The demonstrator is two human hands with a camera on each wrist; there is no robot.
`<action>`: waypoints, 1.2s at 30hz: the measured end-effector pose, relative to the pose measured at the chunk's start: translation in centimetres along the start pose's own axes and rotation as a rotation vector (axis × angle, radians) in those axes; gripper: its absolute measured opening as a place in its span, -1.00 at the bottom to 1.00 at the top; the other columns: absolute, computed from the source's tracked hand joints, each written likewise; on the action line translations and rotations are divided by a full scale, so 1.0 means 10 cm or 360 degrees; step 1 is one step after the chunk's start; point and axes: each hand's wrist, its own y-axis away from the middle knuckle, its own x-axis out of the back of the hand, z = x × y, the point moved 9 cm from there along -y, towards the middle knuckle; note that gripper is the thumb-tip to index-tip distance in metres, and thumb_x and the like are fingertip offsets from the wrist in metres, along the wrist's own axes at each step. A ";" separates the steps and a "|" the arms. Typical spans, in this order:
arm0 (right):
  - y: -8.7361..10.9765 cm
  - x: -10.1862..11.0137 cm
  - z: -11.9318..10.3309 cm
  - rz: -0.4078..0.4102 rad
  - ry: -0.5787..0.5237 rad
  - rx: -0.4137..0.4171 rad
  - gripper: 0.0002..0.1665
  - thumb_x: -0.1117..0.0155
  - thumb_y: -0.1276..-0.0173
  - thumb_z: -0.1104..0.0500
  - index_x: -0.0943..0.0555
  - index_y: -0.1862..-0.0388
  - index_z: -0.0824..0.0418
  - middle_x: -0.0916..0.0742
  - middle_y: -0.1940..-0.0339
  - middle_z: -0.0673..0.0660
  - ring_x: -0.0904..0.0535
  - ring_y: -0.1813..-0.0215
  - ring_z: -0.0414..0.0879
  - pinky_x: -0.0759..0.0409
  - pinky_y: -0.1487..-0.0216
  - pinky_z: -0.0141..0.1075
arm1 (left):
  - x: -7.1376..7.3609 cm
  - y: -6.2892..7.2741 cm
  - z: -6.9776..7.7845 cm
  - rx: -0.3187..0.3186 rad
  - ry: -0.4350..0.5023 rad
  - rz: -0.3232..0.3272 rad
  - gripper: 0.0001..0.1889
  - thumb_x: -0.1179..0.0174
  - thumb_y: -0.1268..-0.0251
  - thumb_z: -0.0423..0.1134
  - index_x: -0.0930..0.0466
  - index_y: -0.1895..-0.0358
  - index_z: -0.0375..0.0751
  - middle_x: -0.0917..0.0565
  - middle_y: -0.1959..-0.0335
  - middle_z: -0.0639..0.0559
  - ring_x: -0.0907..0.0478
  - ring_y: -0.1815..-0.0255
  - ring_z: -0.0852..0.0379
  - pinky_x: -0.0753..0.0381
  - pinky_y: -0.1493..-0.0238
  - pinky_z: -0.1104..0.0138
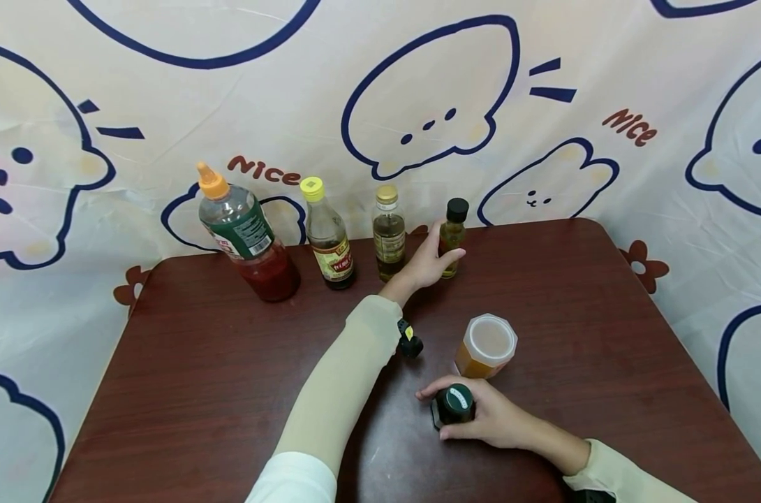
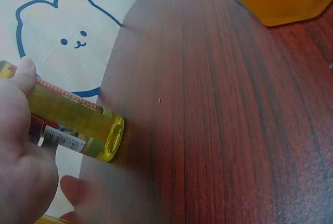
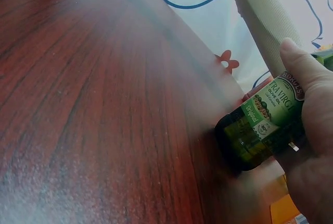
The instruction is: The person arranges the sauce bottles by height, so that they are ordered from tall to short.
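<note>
At the back of the table my left hand (image 1: 426,265) grips a slim bottle of yellow-green oil (image 1: 457,211) with a black cap. Its barcode label and clear base show in the left wrist view, where the bottle (image 2: 78,117) stands at the table's edge. Nearer the front, my right hand (image 1: 498,420) holds a dark green olive oil bottle (image 1: 459,399) between thumb and fingers. The right wrist view shows the "olive oil" label on this bottle (image 3: 273,107), its base at the tabletop. Some fingers of both hands are hidden.
Left of my left hand stand a gold-capped bottle (image 1: 389,237), a yellow-capped sauce bottle (image 1: 331,244) and a large red sauce squeeze bottle (image 1: 248,234). A white-lidded jar with orange contents (image 1: 489,344) stands just behind my right hand. A printed cloth (image 1: 280,119) hangs behind the table (image 1: 230,391).
</note>
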 end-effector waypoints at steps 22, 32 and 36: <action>0.13 0.07 -0.21 -0.0063 0.0125 0.0075 -0.27 -0.56 -0.12 0.42 -0.54 -0.27 0.12 -0.72 -0.18 0.14 -0.62 -0.25 -0.07 -0.49 -0.31 -0.34 | -0.01 -0.01 -0.03 0.0007 0.0010 0.0003 -0.28 -0.15 -0.55 -0.10 0.06 -0.59 -0.03 -0.34 -0.46 -0.11 -0.32 -0.47 -0.01 -0.28 -0.49 0.06; 0.30 0.23 -0.28 -0.0162 -0.0025 0.0034 -0.25 -0.49 -0.16 0.50 -0.50 -0.32 0.17 -0.69 -0.22 0.22 -0.57 -0.31 -0.04 -0.46 -0.33 -0.34 | -0.01 -0.01 -0.03 0.0007 0.0001 0.0008 -0.27 -0.15 -0.55 -0.11 0.06 -0.59 -0.04 -0.34 -0.47 -0.12 -0.31 -0.48 -0.01 -0.28 -0.49 0.07; 0.37 0.31 -0.34 -0.0218 -0.0106 0.0053 -0.22 -0.44 -0.15 0.57 -0.48 -0.35 0.24 -0.67 -0.23 0.26 -0.57 -0.31 -0.01 -0.47 -0.33 -0.33 | -0.01 -0.01 -0.02 0.0005 -0.0003 0.0009 -0.27 -0.15 -0.55 -0.11 0.06 -0.60 -0.05 -0.34 -0.47 -0.11 -0.31 -0.48 0.00 -0.28 -0.49 0.09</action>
